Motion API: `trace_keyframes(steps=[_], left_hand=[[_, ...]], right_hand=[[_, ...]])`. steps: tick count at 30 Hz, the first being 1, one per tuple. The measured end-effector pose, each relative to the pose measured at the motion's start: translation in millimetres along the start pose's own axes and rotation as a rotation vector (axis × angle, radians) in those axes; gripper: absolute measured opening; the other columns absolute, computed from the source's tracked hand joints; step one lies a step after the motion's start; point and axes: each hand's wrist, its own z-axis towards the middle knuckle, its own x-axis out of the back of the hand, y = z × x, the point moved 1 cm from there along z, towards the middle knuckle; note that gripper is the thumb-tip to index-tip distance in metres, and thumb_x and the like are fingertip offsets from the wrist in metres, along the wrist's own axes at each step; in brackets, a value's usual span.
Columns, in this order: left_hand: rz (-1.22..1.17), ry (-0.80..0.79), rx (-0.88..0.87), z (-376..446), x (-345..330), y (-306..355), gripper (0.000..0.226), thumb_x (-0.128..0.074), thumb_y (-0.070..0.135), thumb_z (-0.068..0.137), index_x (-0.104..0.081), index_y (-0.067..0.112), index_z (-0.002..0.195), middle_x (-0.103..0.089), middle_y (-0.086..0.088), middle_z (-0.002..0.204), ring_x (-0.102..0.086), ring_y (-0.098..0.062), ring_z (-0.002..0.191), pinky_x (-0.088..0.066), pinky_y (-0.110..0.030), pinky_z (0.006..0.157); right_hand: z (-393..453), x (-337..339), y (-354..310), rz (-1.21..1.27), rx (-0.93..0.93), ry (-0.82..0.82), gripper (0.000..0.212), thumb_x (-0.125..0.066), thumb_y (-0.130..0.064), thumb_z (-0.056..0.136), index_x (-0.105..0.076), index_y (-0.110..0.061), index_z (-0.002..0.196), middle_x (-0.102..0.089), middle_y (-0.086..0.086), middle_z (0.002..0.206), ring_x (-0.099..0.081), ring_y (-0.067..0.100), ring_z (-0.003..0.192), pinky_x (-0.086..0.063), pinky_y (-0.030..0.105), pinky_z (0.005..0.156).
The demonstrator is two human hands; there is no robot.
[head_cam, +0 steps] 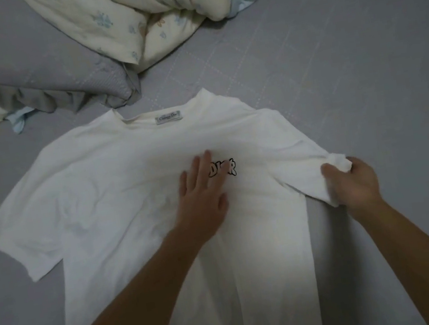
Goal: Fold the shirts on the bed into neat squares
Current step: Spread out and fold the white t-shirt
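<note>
Centrally, a white T-shirt (pixel 117 194) lies face-up on the grey bed (pixel 332 65). My left hand (pixel 204 200) presses its chest with straight fingers; my right hand (pixel 351 182) grips the bunched right sleeve (pixel 318 171).

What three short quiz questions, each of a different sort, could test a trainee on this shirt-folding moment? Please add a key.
1. True or false: the left hand lies flat on the chest of the white T-shirt.
2. The right hand grips which part? A) the collar B) the sleeve end C) the bottom hem
3. Fill in: the neck label shows at the ____ of the shirt.

Key: 1 true; 2 B, the sleeve end; 3 collar.
</note>
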Motion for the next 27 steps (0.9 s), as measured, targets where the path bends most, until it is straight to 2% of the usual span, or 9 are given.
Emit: trace_keyframes(steps=[2,4,7,9,11,14,19,23,27], left_hand=[[-0.007,-0.027,-0.036,18.0,-7.9,21.9,0.068,-0.042,0.039,0.096,-0.010,0.037,0.155,0.010,-0.002,0.165,0.008,-0.028,0.152,-0.004,-0.051,0.119],[0.016,-0.105,0.064,29.4,-14.4,25.6,0.066,-0.038,0.047,0.097,-0.006,0.041,0.155,0.012,0.001,0.165,0.011,-0.031,0.151,-0.003,-0.054,0.118],[0.094,-0.203,0.151,32.3,-18.4,17.7,0.068,-0.040,0.050,0.097,-0.005,0.041,0.155,0.011,0.001,0.165,0.011,-0.033,0.151,-0.005,-0.055,0.120],[0.046,-0.193,0.143,28.4,-16.4,19.6,0.072,-0.042,0.048,0.096,-0.003,0.039,0.156,0.012,-0.001,0.165,0.010,-0.031,0.151,-0.005,-0.052,0.120],[-0.034,-0.173,0.161,14.3,-12.7,21.5,0.073,-0.044,0.046,0.096,-0.003,0.036,0.156,0.012,0.000,0.165,0.009,-0.028,0.152,-0.005,-0.049,0.120],[-0.034,-0.212,0.265,-39.8,-15.6,3.5,0.071,-0.041,0.048,0.098,-0.003,0.036,0.156,0.014,0.000,0.165,0.010,-0.027,0.152,-0.006,-0.048,0.120],[-0.006,-0.282,0.486,-151.1,-29.7,-41.7,0.073,-0.037,0.053,0.098,0.006,0.037,0.155,0.019,-0.002,0.163,0.011,-0.030,0.151,-0.012,-0.052,0.119],[-0.054,-0.292,0.611,-225.6,-32.0,-71.2,0.079,-0.050,0.050,0.094,-0.004,0.034,0.157,0.009,-0.007,0.165,0.000,-0.034,0.151,-0.021,-0.051,0.118],[-0.130,-0.153,0.511,-257.2,-34.2,-88.1,0.078,-0.067,0.035,0.089,-0.028,0.018,0.154,-0.011,-0.020,0.162,-0.013,-0.042,0.148,-0.027,-0.052,0.117]], right_hand=[[5.8,12.4,-7.9,0.070,0.117,0.032,0.010,-0.071,-0.033,0.075,-0.066,-0.027,0.081,-0.067,-0.015,0.073,-0.064,0.006,0.072,-0.050,0.021,0.065],[11.7,26.5,-7.9,0.167,0.159,0.094,0.009,-0.070,-0.033,0.074,-0.062,-0.030,0.073,-0.063,-0.015,0.066,-0.057,0.002,0.061,-0.048,0.019,0.058],[19.4,37.2,14.1,0.054,0.061,0.112,0.008,-0.067,-0.019,0.085,-0.062,-0.022,0.079,-0.065,0.002,0.080,-0.057,0.017,0.073,-0.043,0.028,0.070],[19.3,39.1,30.5,-0.019,-0.052,0.058,0.007,-0.064,-0.022,0.090,-0.063,-0.016,0.087,-0.067,0.008,0.089,-0.059,0.024,0.082,-0.045,0.032,0.077],[8.1,35.6,41.2,-0.043,-0.121,-0.041,0.019,-0.061,-0.030,0.092,-0.063,-0.012,0.089,-0.067,0.010,0.091,-0.060,0.028,0.085,-0.048,0.038,0.083],[-31.6,24.9,58.8,-0.096,-0.137,-0.146,0.026,-0.056,-0.035,0.095,-0.065,-0.012,0.089,-0.068,0.011,0.090,-0.061,0.028,0.084,-0.045,0.034,0.078],[-108.7,14.0,101.5,-0.158,-0.254,-0.217,0.029,-0.055,-0.038,0.097,-0.065,-0.012,0.089,-0.069,0.012,0.090,-0.062,0.029,0.085,-0.044,0.034,0.079],[-159.4,6.5,124.0,-0.285,-0.221,-0.351,0.030,-0.054,-0.033,0.098,-0.064,-0.014,0.077,-0.069,0.013,0.085,-0.060,0.030,0.081,-0.043,0.034,0.077],[-201.8,0.2,139.2,-0.208,-0.283,-0.407,0.027,-0.056,-0.041,0.094,-0.065,-0.017,0.091,-0.067,0.005,0.091,-0.060,0.024,0.083,-0.049,0.039,0.081]])
